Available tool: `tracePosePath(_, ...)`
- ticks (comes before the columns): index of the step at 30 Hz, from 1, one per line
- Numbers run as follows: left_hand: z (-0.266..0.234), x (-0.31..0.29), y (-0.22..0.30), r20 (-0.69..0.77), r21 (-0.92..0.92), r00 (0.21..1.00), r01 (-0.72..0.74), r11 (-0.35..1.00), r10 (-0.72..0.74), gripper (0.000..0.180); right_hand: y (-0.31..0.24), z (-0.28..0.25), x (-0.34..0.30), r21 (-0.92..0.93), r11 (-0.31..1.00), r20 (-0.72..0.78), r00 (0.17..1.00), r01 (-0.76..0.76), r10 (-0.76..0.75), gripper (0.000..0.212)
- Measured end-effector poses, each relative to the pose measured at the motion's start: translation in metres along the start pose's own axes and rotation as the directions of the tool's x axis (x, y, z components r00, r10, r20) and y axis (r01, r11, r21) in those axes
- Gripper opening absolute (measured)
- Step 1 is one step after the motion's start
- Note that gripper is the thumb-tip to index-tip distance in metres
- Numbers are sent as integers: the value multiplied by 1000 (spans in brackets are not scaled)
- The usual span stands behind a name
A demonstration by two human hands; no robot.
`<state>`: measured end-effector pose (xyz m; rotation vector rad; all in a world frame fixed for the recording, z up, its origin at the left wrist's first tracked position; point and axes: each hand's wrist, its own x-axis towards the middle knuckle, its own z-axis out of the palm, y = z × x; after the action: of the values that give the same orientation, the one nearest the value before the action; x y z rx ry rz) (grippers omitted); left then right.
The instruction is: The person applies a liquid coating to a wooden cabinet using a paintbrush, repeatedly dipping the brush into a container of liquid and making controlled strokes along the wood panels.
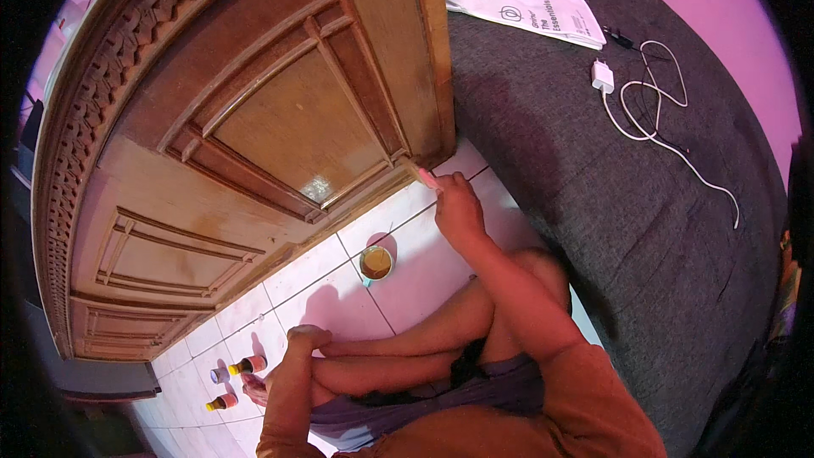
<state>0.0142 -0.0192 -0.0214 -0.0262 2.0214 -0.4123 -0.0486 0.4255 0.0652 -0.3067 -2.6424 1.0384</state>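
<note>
My right hand [460, 208] is closed around the pink handle of a paintbrush [428, 178]. The brush tip meets the lower right corner of the raised moulding on a brown wooden cabinet [288, 131]. Part of the panel looks wet and shiny. My left hand [309, 337] rests by my lower leg, its fingers mostly hidden. On the tiles between my legs and the cabinet stands a cup [362, 270] of brownish liquid with a light teal handle.
Two small bottles, a dark one with a yellow cap [248, 365] and another [222, 403], lie near a small bluish container [219, 375] at left. At right, a dark grey covered seat [543, 127] carries a white package [526, 10] and a white charger [602, 76] with cable.
</note>
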Motion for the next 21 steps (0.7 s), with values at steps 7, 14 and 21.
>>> tracePosePath(7, 0, 2, 0, 16, 11, 999, -36, 999, 35, 62, -10, 4, 2, 20, 1000, -22, 1000, 9, -9, 20)
tracePosePath(14, -4, 7, -3, 49, -49, 996, -67, 996, 70, 61, 1, 8, 7, 33, 999, -80, 997, 20, -18, 45)
tracePosePath(21, 0, 1, 2, 7, 67, 1000, 2, 998, -2, 61, -21, -15, 5, 56, 996, -125, 990, 71, -63, 28)
